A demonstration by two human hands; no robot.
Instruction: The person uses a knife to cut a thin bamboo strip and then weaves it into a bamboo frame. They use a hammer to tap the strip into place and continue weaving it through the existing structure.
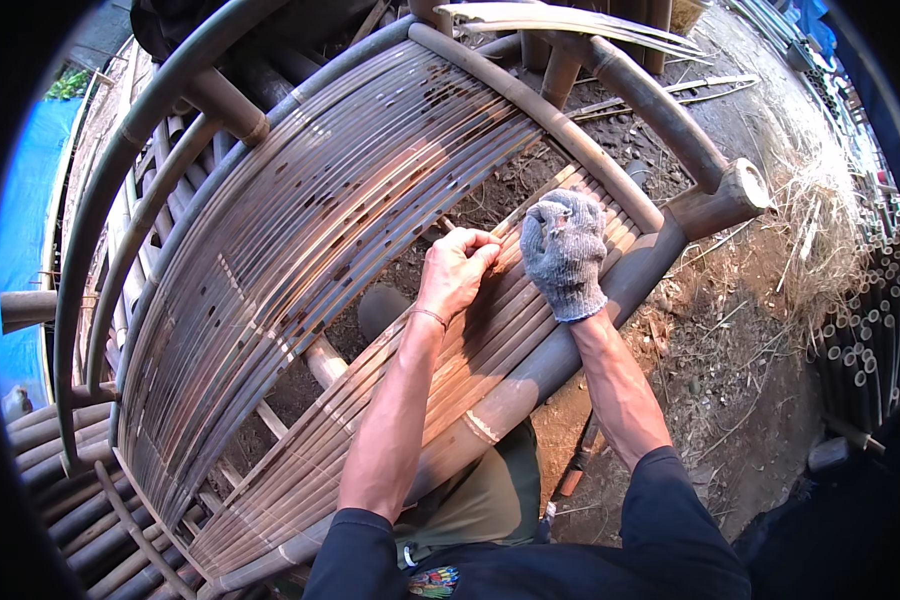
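A bamboo bench (610,180) stretches out below me, its seat made of long thin slats. My bare left hand (454,268) is pinched closed at the inner edge of the near slats (450,375); whatever lies between its fingertips is too small to make out. To its right, my right hand (567,250), in a grey knitted glove, makes a fist above the same slats. Anything inside that fist is hidden. Beyond a gap in the seat runs a wider band of far slats (340,200), marked with dark spots. A thick front pole (515,400) borders the near slats.
Curved bamboo rails (95,200) rise at the left, and a thick armrest (660,100) stands at the upper right. Split bamboo strips (670,95) lie on the dirt. Cut bamboo tubes (865,345) are stacked far right, near straw (820,215). A blue tarp (25,250) lies far left.
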